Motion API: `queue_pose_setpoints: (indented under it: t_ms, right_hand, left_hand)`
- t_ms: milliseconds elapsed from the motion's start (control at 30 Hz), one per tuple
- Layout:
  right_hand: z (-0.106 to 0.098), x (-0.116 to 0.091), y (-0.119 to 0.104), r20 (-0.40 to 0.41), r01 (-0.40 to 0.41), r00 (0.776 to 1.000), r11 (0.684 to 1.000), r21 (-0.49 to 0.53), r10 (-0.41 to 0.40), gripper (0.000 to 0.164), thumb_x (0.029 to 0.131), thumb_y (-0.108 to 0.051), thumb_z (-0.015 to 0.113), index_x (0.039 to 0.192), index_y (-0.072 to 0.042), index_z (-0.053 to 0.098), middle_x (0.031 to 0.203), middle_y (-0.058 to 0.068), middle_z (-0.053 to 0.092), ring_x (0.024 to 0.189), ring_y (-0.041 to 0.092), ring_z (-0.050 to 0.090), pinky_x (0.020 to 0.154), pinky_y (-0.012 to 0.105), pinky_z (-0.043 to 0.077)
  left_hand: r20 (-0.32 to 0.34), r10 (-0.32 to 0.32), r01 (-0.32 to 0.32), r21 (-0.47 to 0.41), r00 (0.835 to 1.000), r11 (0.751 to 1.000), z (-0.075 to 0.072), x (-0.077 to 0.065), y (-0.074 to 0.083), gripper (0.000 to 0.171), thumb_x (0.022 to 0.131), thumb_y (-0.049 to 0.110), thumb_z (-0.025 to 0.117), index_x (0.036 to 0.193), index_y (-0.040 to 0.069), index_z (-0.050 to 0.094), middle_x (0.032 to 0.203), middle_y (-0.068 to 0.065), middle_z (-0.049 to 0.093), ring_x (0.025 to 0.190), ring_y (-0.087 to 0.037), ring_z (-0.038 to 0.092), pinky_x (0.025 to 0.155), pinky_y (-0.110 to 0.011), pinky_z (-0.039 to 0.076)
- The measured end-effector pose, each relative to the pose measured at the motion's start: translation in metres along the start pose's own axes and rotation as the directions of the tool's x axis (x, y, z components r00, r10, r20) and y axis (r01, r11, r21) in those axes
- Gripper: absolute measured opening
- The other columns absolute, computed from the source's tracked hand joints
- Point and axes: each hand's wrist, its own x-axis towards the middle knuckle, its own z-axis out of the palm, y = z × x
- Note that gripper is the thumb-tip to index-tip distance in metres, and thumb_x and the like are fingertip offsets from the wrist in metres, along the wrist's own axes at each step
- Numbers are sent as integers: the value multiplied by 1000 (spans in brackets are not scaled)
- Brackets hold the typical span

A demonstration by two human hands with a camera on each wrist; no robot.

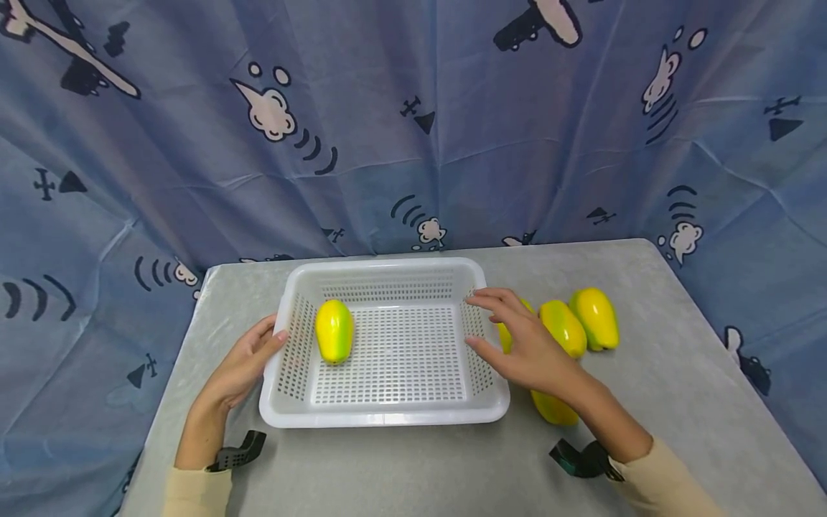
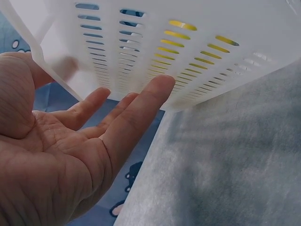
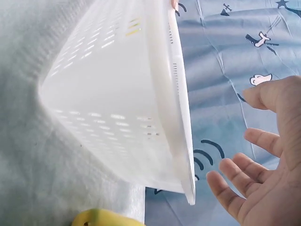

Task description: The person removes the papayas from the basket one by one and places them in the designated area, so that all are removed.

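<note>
A white plastic basket (image 1: 384, 414) with slotted walls stands on the table, one oblong yellow-green fruit (image 1: 334, 332) lying in its left part. My left hand (image 1: 245, 362) holds the left rim, thumb over the edge on the inner side; in the left wrist view its fingers (image 2: 136, 120) reach along the outside of the slotted wall. Over the basket's right edge hovers my right hand (image 1: 526, 345), fingers spread and nothing in them. The right wrist view has this hand (image 3: 268, 165) apart from the rim. Beneath and behind it are more yellow fruits (image 1: 563, 328), partly covered by the hand.
To the right of the basket, another fruit (image 1: 594, 319) sits farthest out, and one (image 1: 554, 409) lies nearer the front, partly under the right forearm. The grey table (image 1: 400, 474) ends at the back against a blue patterned curtain (image 1: 362, 143).
</note>
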Motion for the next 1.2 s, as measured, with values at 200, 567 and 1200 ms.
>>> queue_pose_setpoints:
  t_ms: [200, 567, 1200]
  right_hand:
    - [3, 9, -6, 62, 9, 998, 1000, 5, -10, 57, 97, -26, 78, 150, -18, 58, 159, 9, 48, 140, 31, 55, 109, 55, 57]
    - [10, 24, -20, 144, 68, 987, 998, -17, -65, 57, 99, -30, 75, 152, -21, 56, 158, 3, 49, 138, 27, 58, 113, 54, 54]
    - [30, 56, -37, 276, 151, 952, 987, -61, -129, 62, 100, -33, 72, 157, -20, 50, 159, 4, 51, 146, 25, 52, 120, 51, 49]
  left_hand:
    - [6, 17, -17, -17, 1000, 1000, 0, 0, -2, 61, 115, 28, 46, 165, 1, 21, 150, -37, 45, 108, -17, 75, 86, -40, 66]
    - [13, 17, -17, -16, 1000, 1000, 1, 1, -1, 63, 115, 29, 45, 165, 0, 20, 151, -39, 43, 108, -15, 75, 87, -39, 66]
    - [2, 15, -14, -9, 1000, 1000, 0, 0, -1, 64, 115, 30, 46, 166, 1, 20, 153, -37, 43, 109, -16, 74, 87, -39, 66]
